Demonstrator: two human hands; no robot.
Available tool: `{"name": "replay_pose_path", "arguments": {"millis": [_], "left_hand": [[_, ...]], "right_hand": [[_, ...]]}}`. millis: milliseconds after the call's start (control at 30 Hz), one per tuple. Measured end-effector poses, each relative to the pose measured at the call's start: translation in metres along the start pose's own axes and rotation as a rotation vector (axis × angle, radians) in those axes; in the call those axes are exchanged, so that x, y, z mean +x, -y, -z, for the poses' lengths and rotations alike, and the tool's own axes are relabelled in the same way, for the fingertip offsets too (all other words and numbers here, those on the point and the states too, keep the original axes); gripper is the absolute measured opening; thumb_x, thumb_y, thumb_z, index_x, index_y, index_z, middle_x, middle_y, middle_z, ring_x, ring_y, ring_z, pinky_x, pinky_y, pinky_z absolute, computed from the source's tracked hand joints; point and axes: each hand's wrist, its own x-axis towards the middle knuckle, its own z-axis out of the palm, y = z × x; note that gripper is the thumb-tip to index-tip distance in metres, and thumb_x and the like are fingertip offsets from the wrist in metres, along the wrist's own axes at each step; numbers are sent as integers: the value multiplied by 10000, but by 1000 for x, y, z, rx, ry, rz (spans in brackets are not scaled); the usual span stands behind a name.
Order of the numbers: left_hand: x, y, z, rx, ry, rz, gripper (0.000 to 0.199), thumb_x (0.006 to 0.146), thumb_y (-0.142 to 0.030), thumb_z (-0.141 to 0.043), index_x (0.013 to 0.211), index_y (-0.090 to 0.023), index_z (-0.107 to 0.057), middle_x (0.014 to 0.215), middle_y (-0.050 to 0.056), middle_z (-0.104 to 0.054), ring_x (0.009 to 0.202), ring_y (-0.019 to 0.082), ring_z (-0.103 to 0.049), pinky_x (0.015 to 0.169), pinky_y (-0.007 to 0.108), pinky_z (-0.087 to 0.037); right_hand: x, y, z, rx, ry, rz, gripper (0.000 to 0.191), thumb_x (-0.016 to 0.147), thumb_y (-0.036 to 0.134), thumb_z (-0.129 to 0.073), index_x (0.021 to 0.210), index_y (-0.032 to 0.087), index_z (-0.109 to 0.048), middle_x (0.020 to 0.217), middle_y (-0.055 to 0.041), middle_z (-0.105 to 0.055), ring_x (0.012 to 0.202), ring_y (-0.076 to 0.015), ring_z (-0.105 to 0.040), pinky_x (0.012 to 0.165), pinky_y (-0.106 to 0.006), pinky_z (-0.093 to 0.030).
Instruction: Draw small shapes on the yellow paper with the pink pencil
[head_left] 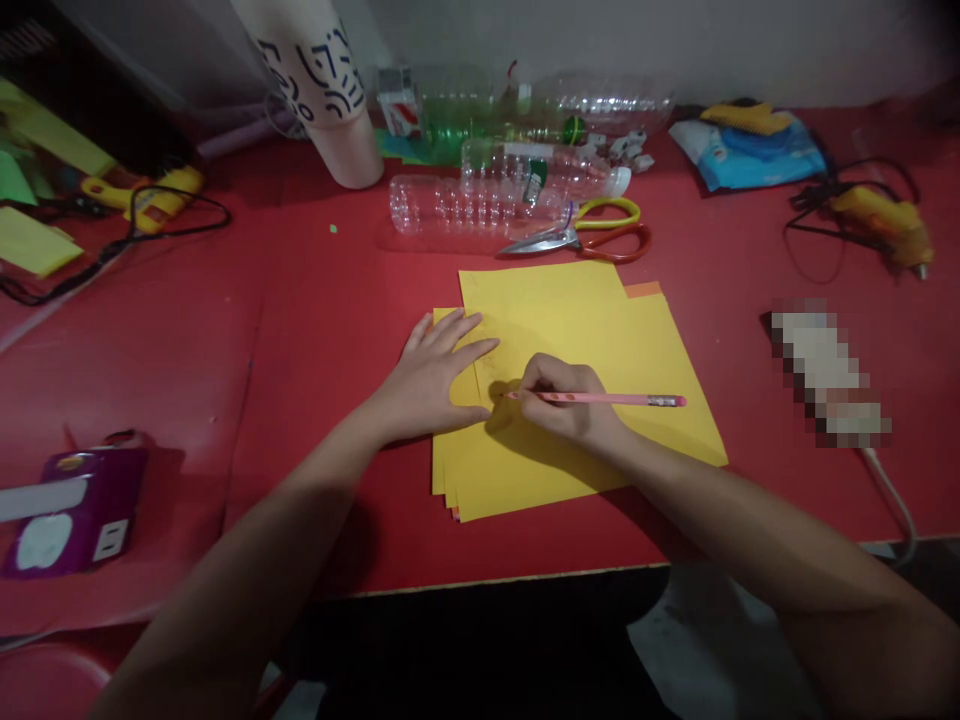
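Head view: we pinch the pink pencil (626,399) in our right hand (570,415), left hand (427,388) spread wide on the yellow paper (585,325) on the tabletop (337,320), whose few faint marks (489,362) suggest an early stage.

Here's the right hand (566,395), lower fingers tucked out of sight, its grip covering a stretch of the pink pencil (630,400)! Marks (491,355) on the yellow paper (570,310), too faint to read, and beneath it an orange sheet (645,290), mostly buried. Over right, blocky blurring swallows an object (825,375) with a cable (892,500): no telling what! Up top, the white tumbler (322,80) loses its upper end to the edge; a white strip (41,500) runs off the left side; and that green speck (333,229), too small to call!
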Motion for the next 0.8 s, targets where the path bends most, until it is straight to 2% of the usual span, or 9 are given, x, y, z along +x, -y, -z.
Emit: {"name": "replay_pose_path", "arguments": {"millis": [267, 367, 567, 667, 800], "left_hand": [[0, 0, 1, -8, 9, 5, 798, 755, -489, -729, 1456, -212, -469, 1645, 117, -245, 1534, 346, -122, 1239, 578, -2], [0, 0, 0, -8, -4, -7, 781, 754, -506, -719, 1448, -255, -467, 1644, 94, -257, 1534, 332, -133, 1239, 580, -15], [-1, 2, -2, -7, -11, -11, 787, 748, -495, -721, 1449, -243, -467, 1640, 101, -266, 1534, 333, -135, 1240, 572, -13], [-1, 3, -3, -5, -27, -22, 775, 749, -510, -715, 1442, -264, -471, 1640, 88, -269, 1533, 330, -142, 1239, 574, -19], [-1, 1, -1, 0, -7, -2, 781, 756, -508, -709, 1448, -237, -471, 1643, 107, -256, 1534, 333, -133, 1240, 569, -15]], "right_hand": [[0, 0, 0, -30, -24, 5, 129, 730, 230, -532, 652, 229, -429, 522, 73, -421, 487, -78, -349, 478, -248, -259], [0, 2, 1, -35, -10, 0, 125, 732, 235, -531, 653, 228, -435, 519, 72, -427, 478, -78, -354, 473, -245, -262], [-1, 4, 0, -63, 29, -12, 124, 754, 240, -521, 659, 226, -442, 529, 65, -444, 491, -79, -370, 480, -248, -264], [-2, 4, -1, -63, 35, 7, 122, 755, 249, -517, 656, 223, -450, 533, 62, -453, 492, -80, -379, 485, -247, -275], [-2, 4, -1, -74, 48, 50, 118, 758, 257, -511, 660, 221, -456, 547, 58, -463, 499, -83, -389, 498, -245, -290]]}}
